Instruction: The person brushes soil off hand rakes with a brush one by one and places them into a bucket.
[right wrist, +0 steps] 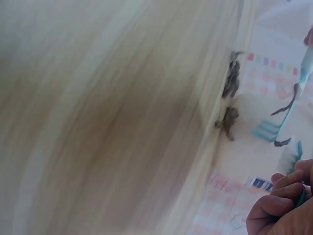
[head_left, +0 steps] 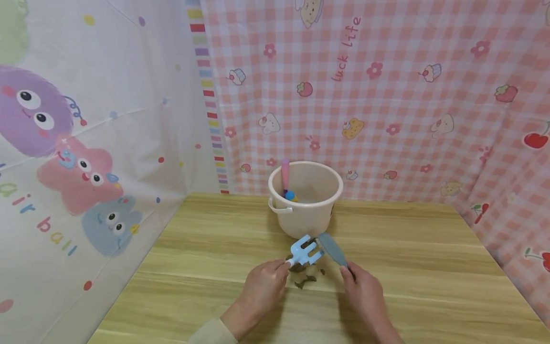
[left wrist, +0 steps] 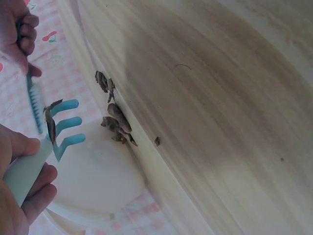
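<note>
My left hand grips the pale handle of a light-blue toy rake, its tines raised above the table. A curled dark dried leaf lies across the rake's head in the left wrist view. In my right hand is a grey-blue brush, held by its handle with the bristles turned toward the rake. Another dark scrap shows by the bristles in the right wrist view. Below the tools, several dark dried leaf pieces lie on the wooden table.
A cream bucket with a side handle stands behind the tools. Inside it are a pink-handled tool and a blue round piece. Printed cloth hangs behind the table and along both sides.
</note>
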A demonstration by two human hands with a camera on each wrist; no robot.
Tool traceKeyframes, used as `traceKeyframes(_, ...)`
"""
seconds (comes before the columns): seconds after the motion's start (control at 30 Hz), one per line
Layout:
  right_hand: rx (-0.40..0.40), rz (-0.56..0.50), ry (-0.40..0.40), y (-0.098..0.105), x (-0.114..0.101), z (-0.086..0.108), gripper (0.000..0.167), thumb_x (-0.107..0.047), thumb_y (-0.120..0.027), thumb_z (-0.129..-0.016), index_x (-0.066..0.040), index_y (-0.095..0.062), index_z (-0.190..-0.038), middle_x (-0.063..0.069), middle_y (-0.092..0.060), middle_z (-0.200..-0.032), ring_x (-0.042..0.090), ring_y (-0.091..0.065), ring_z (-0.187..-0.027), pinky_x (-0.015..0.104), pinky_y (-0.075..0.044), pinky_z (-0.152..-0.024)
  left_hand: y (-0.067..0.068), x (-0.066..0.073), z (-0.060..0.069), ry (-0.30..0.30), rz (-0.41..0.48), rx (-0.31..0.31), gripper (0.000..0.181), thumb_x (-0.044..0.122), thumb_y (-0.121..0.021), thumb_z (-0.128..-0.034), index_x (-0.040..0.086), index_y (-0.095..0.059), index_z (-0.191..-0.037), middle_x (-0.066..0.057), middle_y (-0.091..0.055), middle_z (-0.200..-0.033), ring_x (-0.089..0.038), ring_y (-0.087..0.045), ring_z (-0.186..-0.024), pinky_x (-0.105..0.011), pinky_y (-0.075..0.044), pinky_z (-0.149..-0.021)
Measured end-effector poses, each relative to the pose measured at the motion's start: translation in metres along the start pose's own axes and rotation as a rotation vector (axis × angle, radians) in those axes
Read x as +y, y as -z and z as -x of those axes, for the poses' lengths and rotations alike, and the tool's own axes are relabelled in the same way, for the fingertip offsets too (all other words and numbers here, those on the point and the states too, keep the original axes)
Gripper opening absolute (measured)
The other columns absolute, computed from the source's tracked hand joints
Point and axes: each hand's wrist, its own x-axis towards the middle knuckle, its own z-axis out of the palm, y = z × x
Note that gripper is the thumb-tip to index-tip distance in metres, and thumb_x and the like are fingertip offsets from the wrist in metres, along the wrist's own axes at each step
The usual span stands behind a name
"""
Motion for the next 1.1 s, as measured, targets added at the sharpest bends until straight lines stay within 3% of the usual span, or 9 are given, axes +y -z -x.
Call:
traceKeyframes(0.13, -0.036, -0.03, 0.057, -0.004, -0.01, 0.004, 0.034, -0.017, -0.058, -0.101, 0.007, -0.064, -0.123, 0.018, -0.072, -0.104, 0.021, -0.064, -0.08, 0.042, -0.056, -0.072, -0.001, 0.001, -0.001, -0.003, 0.013, -0.004, 0.028, 0.002, -0.081, -0.07, 0.003, -0.075, -0.097, -0.007, -0.073, -0.093, -0.018, -0.071, -0.077, -0.028, -0.057, -0.068)
traceKeyframes(0.3, -0.023, -0.006, 0.028, -0.005, -0.008, 0.006, 0.034, -0.018, -0.057, -0.101, 0.007, -0.064, -0.124, 0.021, -0.069, -0.114, 0.03, -0.067, -0.099, 0.052, -0.053, -0.084, -0.001, 0.002, -0.003, -0.011, 0.007, 0.019, 0.028, 0.001, -0.081, -0.0686, 0.003, -0.075, -0.096, -0.007, -0.073, -0.092, -0.017, -0.07, -0.076, -0.028, -0.057, -0.066)
traceKeyframes(0.43, -0.027, -0.003, -0.011, -0.002, 0.001, 0.002, 0.035, -0.018, -0.055, -0.102, 0.006, -0.063, -0.126, 0.017, -0.071, -0.104, 0.023, -0.063, -0.078, 0.043, -0.054, -0.072, 0.001, 0.0, -0.003, -0.011, 0.0, 0.03, 0.028, 0.001, -0.081, -0.0684, 0.003, -0.075, -0.096, -0.007, -0.073, -0.091, -0.018, -0.07, -0.075, -0.029, -0.057, -0.066)
traceKeyframes(0.53, -0.044, -0.006, -0.037, -0.001, 0.008, 0.0, 0.035, -0.018, -0.055, -0.102, 0.006, -0.063, -0.126, 0.011, -0.069, -0.092, 0.016, -0.052, -0.065, 0.033, -0.046, -0.06, 0.002, -0.001, -0.003, -0.007, -0.002, 0.029, 0.028, 0.001, -0.08, -0.0693, 0.003, -0.075, -0.096, -0.008, -0.073, -0.091, -0.018, -0.07, -0.075, -0.029, -0.057, -0.066)
traceKeyframes(0.73, -0.032, 0.031, -0.069, 0.005, 0.012, 0.001, 0.034, -0.019, -0.054, -0.102, 0.005, -0.063, -0.125, 0.005, -0.059, -0.072, 0.015, -0.047, -0.058, 0.031, -0.04, -0.053, 0.002, -0.003, -0.001, 0.018, -0.002, 0.003, 0.026, 0.003, -0.081, -0.0722, 0.003, -0.075, -0.098, -0.007, -0.074, -0.093, -0.018, -0.071, -0.077, -0.029, -0.057, -0.068)
traceKeyframes(0.83, 0.019, 0.04, 0.013, 0.004, 0.005, 0.005, 0.033, -0.019, -0.057, -0.101, 0.004, -0.065, -0.124, 0.006, -0.064, -0.076, 0.016, -0.054, -0.062, 0.035, -0.048, -0.057, 0.002, -0.003, -0.002, 0.043, 0.013, -0.025, 0.025, 0.003, -0.08, -0.0741, 0.003, -0.075, -0.099, -0.007, -0.074, -0.094, -0.018, -0.071, -0.077, -0.029, -0.057, -0.068)
traceKeyframes(0.97, 0.056, 0.076, 0.224, -0.002, -0.006, 0.011, 0.021, -0.017, -0.064, -0.097, -0.006, -0.072, -0.112, 0.0, -0.066, -0.077, 0.015, -0.056, -0.064, 0.036, -0.05, -0.058, 0.003, -0.003, -0.003, 0.074, 0.038, -0.049, 0.024, 0.003, -0.08, -0.0756, 0.003, -0.075, -0.1, -0.008, -0.074, -0.094, -0.019, -0.071, -0.079, -0.03, -0.058, -0.069)
traceKeyframes(1.03, 0.065, 0.096, 0.262, -0.005, -0.008, 0.013, 0.017, -0.017, -0.066, -0.095, -0.008, -0.072, -0.108, -0.002, -0.066, -0.075, 0.016, -0.059, -0.065, 0.038, -0.05, -0.056, 0.004, -0.002, -0.004, 0.084, 0.044, -0.047, 0.024, 0.004, -0.08, -0.0755, 0.003, -0.075, -0.1, -0.008, -0.074, -0.094, -0.019, -0.071, -0.079, -0.03, -0.058, -0.069)
traceKeyframes(1.1, 0.077, 0.12, 0.242, -0.008, -0.006, 0.014, 0.017, -0.016, -0.067, -0.095, -0.008, -0.072, -0.108, 0.0, -0.067, -0.076, 0.018, -0.059, -0.063, 0.04, -0.049, -0.055, 0.004, -0.002, -0.004, 0.086, 0.05, -0.044, 0.023, 0.004, -0.08, -0.0756, 0.003, -0.075, -0.099, -0.008, -0.074, -0.094, -0.02, -0.071, -0.078, -0.031, -0.058, -0.069)
